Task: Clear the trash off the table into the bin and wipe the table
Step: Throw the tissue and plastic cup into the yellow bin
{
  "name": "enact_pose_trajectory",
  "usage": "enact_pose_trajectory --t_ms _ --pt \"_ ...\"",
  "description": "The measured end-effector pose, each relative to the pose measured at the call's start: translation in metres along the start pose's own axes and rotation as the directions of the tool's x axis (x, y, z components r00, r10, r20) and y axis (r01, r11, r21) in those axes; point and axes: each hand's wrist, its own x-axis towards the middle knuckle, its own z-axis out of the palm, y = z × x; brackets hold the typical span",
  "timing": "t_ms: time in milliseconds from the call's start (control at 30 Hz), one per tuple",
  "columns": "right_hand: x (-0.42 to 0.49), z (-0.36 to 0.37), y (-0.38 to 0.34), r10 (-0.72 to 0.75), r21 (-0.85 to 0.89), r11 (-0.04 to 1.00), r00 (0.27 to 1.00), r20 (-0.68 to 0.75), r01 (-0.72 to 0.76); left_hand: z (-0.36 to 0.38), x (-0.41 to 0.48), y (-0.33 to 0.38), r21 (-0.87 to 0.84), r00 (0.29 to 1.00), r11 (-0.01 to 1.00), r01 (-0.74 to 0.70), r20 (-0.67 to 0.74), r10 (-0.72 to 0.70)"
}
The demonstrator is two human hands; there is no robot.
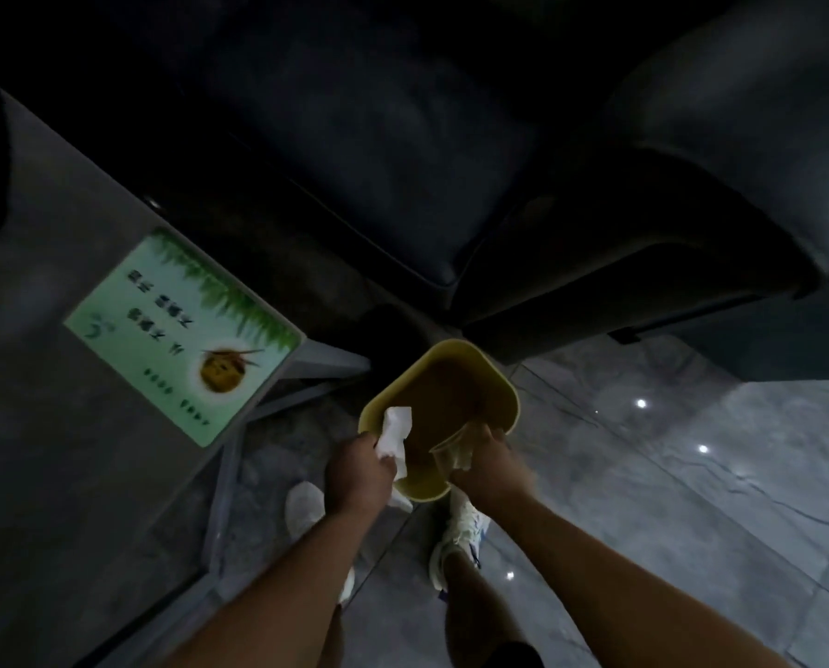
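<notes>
Your left hand (357,467) is clenched around a white tissue (394,433), which sticks up out of your fist and hangs over the near-left rim of the bin (496,378). Your right hand (487,462) grips a clear plastic cup (448,450) with some crumpled scrap inside it, held over the bin's near edge with its mouth turned toward the opening. Both hands are close together, just above the near side of the bin.

The bin is yellow, with rounded corners, and stands on the floor (668,474) in front of your feet; its inside looks dark and you cannot tell what lies in it. Your white shoes (458,532) are just behind it, the right one partly under the bin's near rim in this view.

To your left is the grey counter (41,378), with a green printed card (181,335) lying flat near its corner. The print on it is too blurred to read. Beyond the bin, dark cushioned seats (571,209) fill the upper part of the view. The floor is glossy grey tile with small points of reflected light.
</notes>
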Motion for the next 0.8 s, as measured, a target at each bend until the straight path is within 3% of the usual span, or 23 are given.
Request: enact_pose_trajectory --t_ms 233,467,800 --pt "0.076 0.047 0.02 0.02 0.039 0.999 1.0 0.013 -0.02 0.054 0.066 -0.024 0.14 1.0 0.99 -0.006 0.016 0.004" --pt "0.122 0.076 0.028 0.017 0.039 0.999 1.0 -0.015 -0.016 0.091 0.104 -0.035 0.163 0.995 0.985 -0.048 0.096 0.033" --pt "0.115 0.073 0.036 0.014 -0.075 0.997 0.996 0.094 -0.007 0.084 0.095 -0.036 0.442 0.972 0.867 -0.231 0.145 0.185"
